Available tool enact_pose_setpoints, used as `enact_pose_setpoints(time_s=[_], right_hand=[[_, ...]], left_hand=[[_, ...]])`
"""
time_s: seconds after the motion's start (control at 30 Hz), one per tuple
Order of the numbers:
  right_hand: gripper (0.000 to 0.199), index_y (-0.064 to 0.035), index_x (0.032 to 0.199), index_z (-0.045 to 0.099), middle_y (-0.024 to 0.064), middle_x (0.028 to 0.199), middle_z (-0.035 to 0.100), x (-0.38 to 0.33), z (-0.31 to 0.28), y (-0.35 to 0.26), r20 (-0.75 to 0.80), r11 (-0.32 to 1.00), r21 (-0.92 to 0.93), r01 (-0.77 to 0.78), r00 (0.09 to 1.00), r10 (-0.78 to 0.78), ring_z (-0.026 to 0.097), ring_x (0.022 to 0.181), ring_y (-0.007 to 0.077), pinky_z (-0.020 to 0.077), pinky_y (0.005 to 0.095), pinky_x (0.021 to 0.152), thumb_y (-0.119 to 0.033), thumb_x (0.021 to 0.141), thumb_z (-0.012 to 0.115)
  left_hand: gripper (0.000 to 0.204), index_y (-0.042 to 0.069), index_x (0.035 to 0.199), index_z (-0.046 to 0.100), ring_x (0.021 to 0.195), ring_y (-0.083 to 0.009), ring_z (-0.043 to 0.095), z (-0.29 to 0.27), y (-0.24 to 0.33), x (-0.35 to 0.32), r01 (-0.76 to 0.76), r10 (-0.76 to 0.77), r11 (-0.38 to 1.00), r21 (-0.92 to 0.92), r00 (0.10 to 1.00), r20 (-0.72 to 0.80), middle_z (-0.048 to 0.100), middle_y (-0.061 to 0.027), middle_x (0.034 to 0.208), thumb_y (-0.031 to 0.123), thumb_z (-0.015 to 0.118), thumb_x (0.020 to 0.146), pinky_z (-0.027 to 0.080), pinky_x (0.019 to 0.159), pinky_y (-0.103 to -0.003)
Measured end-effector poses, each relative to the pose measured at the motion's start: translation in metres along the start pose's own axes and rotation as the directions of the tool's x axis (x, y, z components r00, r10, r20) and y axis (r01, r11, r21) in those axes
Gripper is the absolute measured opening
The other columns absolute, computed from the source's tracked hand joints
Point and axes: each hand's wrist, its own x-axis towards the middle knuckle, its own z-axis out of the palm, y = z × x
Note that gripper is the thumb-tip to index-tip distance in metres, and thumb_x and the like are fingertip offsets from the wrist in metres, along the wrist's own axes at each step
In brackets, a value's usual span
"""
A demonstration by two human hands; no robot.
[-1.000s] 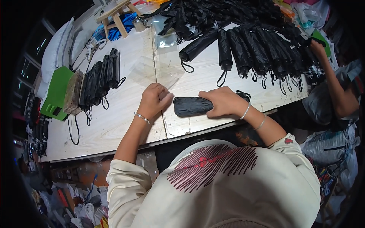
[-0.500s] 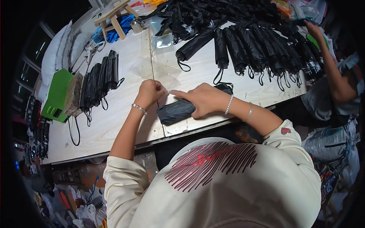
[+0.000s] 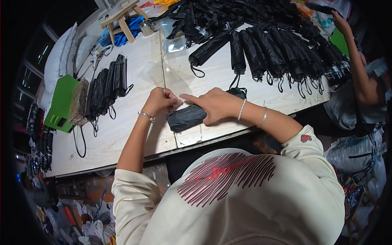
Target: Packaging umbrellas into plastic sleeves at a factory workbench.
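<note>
A folded black umbrella lies tilted on the white wooden table in front of me. My right hand grips it from the right, forefinger stretched along its top. My left hand pinches a thin clear plastic sleeve at the umbrella's left end. Both wrists carry bracelets. The umbrella's right end and strap are hidden under my right hand.
A row of bagged black umbrellas lies at the left beside a green board. Many loose folded black umbrellas cover the far right. Another person's arm reaches in at the right. A small wooden stool stands at the back.
The umbrella has swung from level to tilted, its left end lower. My right hand slid along it and extended a forefinger; my left hand stayed at its left end.
</note>
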Motion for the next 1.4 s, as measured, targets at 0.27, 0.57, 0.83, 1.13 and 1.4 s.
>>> enact_pose_setpoints(time_s=[0.27, 0.57, 0.83, 1.13, 1.4], right_hand=[[0.076, -0.0116, 0.134, 0.045, 0.0144, 0.083, 0.071, 0.005, -0.005, 0.002, 0.071, 0.999, -0.009, -0.053, 0.996, 0.053, 0.067, 0.071, 0.0321, 0.0492, 0.0351, 0.070, -0.026, 0.063, 0.067], [0.072, -0.0120, 0.131, 0.047, 0.0152, 0.085, 0.071, 0.001, 0.001, 0.003, 0.021, 0.999, -0.008, -0.054, 0.998, 0.054, 0.067, 0.074, 0.0323, 0.0489, 0.0356, 0.072, -0.027, 0.064, 0.066], [0.061, -0.0155, 0.121, 0.055, 0.0112, 0.086, 0.071, 0.009, 0.001, 0.012, 0.078, 0.997, 0.021, -0.075, 0.994, 0.074, 0.066, 0.074, 0.0324, 0.0485, 0.0360, 0.071, -0.028, 0.063, 0.067], [0.055, -0.0150, 0.115, 0.058, 0.0102, 0.087, 0.071, 0.008, -0.005, 0.021, 0.183, 0.969, 0.194, -0.150, 0.976, 0.115, 0.065, 0.076, 0.0323, 0.0479, 0.0364, 0.072, -0.030, 0.063, 0.067], [0.051, -0.0123, 0.113, 0.057, 0.0121, 0.087, 0.070, -0.005, -0.004, 0.023, 0.018, 0.937, 0.315, -0.150, 0.988, 0.153, 0.064, 0.077, 0.0338, 0.0471, 0.0382, 0.071, -0.029, 0.065, 0.065]], left_hand=[[0.015, 0.000, 0.067, 0.068, 0.049, -0.0107, 0.056, 0.005, 0.003, 0.001, 0.024, -0.024, 0.999, -0.026, 1.000, -0.006, 0.063, -0.0066, 0.058, 0.008, 0.079, 0.073, 0.045, 0.048, -0.020], [0.016, 0.001, 0.069, 0.067, 0.050, -0.0104, 0.054, -0.003, -0.009, 0.001, 0.055, -0.054, 0.973, -0.223, 0.998, 0.011, 0.061, -0.0048, 0.058, 0.011, 0.079, 0.075, 0.044, 0.050, -0.020], [0.010, -0.001, 0.072, 0.067, 0.053, -0.0119, 0.052, 0.010, -0.010, 0.002, -0.119, 0.120, 0.993, 0.023, 0.957, -0.265, 0.061, -0.0036, 0.060, 0.006, 0.069, 0.079, 0.043, 0.052, -0.024], [0.004, -0.002, 0.080, 0.067, 0.057, -0.0118, 0.051, 0.009, -0.021, 0.003, -0.268, 0.314, 0.934, 0.237, 0.932, -0.184, 0.062, -0.0037, 0.066, -0.001, 0.063, 0.079, 0.045, 0.057, -0.024], [0.007, -0.002, 0.085, 0.068, 0.063, -0.0100, 0.054, 0.009, -0.030, -0.002, -0.254, 0.303, 0.933, 0.254, 0.937, -0.176, 0.064, -0.0030, 0.072, -0.004, 0.062, 0.081, 0.045, 0.061, -0.021]])
